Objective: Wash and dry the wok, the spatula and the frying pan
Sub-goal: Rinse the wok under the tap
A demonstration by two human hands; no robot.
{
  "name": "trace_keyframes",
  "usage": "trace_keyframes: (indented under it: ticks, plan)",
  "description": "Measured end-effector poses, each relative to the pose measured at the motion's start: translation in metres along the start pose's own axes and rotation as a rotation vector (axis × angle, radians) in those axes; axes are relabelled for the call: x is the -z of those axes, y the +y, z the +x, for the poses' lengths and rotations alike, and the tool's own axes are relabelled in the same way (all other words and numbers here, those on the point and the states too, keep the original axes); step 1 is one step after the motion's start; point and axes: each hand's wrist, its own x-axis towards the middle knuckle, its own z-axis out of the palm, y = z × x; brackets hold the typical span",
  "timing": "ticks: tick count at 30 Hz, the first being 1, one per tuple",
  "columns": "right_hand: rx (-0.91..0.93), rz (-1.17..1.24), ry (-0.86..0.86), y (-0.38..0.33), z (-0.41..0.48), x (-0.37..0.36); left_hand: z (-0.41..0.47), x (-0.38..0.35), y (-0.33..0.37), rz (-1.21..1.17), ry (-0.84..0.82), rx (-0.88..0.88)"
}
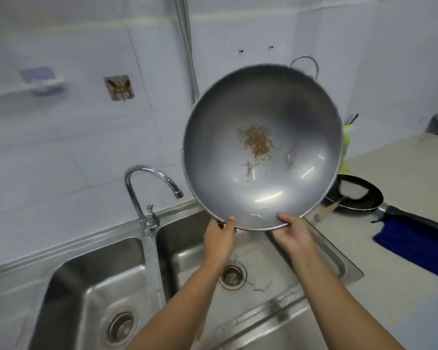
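Observation:
A large steel wok point(283, 122) is tilted up on edge above the right sink basin point(258, 251), its inside facing me, with brown food residue near its middle. My left hand point(219, 236) grips the near rim at the lower left. My right hand point(292, 233) grips the rim at the lower right. On the counter to the right lies a black frying pan point(357, 198) with its handle pointing right. A wooden-handled spatula point(325, 213) rests in the pan, its blade hidden by the wok.
A chrome tap point(147, 183) stands between the two steel basins, its spout toward the wok. The left basin point(91, 286) has a drain. A blue cloth point(415, 246) lies on the right counter point(390, 162). A green bottle point(346, 137) shows behind the wok.

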Motion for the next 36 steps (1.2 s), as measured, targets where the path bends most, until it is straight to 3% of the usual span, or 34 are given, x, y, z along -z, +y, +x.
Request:
trace_keyframes:
  ticks: [4, 9, 15, 21, 28, 33, 36]
  plan:
    - [-0.138, -0.248, -0.126, -0.012, 0.021, -0.022, -0.006, 0.01, 0.02, 0.193, 0.253, -0.059]
    - [0.035, -0.369, -0.075, -0.049, 0.057, -0.038, -0.012, 0.034, 0.035, 0.348, 0.448, -0.124]
    - [0.103, -0.588, -0.093, -0.054, 0.066, -0.041, -0.034, 0.03, 0.051, 0.51, 0.603, -0.166]
    - [0.093, -0.559, -0.094, -0.069, 0.067, -0.035, -0.044, 0.016, 0.054, 0.526, 0.604, -0.167]
    - [0.223, -0.492, -0.088, -0.129, 0.049, -0.02, -0.038, -0.017, 0.056, 0.487, 0.366, -0.151]
    - [0.338, -0.643, -0.088, -0.184, 0.036, 0.022, -0.032, -0.067, 0.045, 0.235, 0.234, -0.074]
    - [0.54, -1.027, 0.141, -0.222, 0.044, 0.061, -0.029, -0.097, 0.037, 0.153, 0.173, -0.004]
